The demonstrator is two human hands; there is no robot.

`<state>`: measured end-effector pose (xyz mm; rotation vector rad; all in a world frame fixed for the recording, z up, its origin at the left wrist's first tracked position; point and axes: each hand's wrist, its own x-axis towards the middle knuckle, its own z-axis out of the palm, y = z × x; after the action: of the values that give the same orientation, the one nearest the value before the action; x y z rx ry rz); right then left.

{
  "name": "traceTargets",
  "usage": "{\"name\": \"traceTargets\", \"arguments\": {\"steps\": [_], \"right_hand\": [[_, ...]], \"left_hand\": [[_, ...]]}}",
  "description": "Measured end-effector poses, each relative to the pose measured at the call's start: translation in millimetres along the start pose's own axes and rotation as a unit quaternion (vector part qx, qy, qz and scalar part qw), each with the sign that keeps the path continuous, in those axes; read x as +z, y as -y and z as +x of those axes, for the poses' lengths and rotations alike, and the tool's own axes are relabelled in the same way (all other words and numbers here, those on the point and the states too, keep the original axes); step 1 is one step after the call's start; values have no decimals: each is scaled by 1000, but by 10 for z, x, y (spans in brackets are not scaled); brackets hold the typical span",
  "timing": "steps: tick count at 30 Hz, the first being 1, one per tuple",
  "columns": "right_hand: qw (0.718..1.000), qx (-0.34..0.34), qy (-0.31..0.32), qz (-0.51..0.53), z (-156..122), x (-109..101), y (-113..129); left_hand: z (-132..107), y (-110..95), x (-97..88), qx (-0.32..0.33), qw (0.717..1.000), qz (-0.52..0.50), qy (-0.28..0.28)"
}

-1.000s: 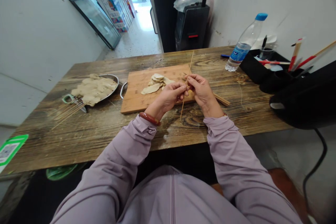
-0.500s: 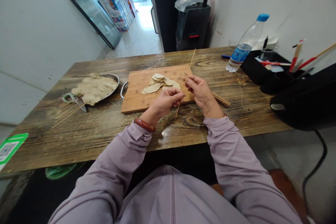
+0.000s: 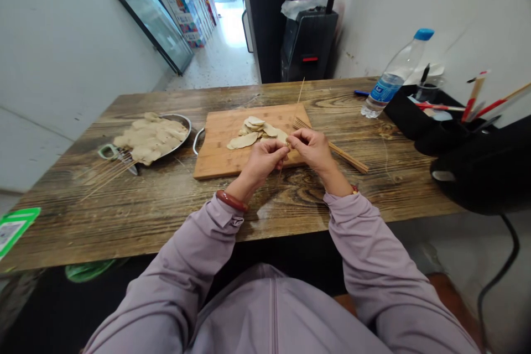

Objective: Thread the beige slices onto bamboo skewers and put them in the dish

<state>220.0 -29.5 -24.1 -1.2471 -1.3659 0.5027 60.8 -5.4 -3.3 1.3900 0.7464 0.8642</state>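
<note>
My left hand point(image 3: 265, 159) is closed in a pinch on a thin bamboo skewer point(image 3: 280, 173), which shows faintly below the fingers. My right hand point(image 3: 313, 149) is pinched too, its fingertips meeting those of the left; what lies between them is too small to make out. Both hands are over the near right part of a wooden cutting board point(image 3: 215, 163). Just beyond them, pale flat oval slices point(image 3: 253, 128) lie in a loose pile on the board. A bundle of skewers point(image 3: 348, 157) passes behind my right hand, and one loose skewer point(image 3: 301, 91) points away at the board's far right corner.
At left, a metal plate point(image 3: 188, 124) bears skewered pale slices point(image 3: 151, 135), their sticks reaching over the table; scissors point(image 3: 108, 151) lie partly under them. A water bottle point(image 3: 384, 86), a black pen holder point(image 3: 409, 113) and a black machine point(image 3: 477, 177) stand at right.
My right hand has moved left and down from the skewer bundle's end to my left fingertips. The bundle now shows behind it. The view has shifted slightly.
</note>
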Motion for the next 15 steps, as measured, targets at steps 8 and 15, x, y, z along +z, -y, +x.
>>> {"name": "traceTargets", "arguments": {"steps": [8, 15], "right_hand": [[967, -92, -43, -234, -28, -62, -12], [989, -44, -113, -82, 26, -122, -25]], "left_hand": [[-19, -8, -39, -30, 999, -32, -24], [-48, -42, -68, -27, 998, -48, 15]]}}
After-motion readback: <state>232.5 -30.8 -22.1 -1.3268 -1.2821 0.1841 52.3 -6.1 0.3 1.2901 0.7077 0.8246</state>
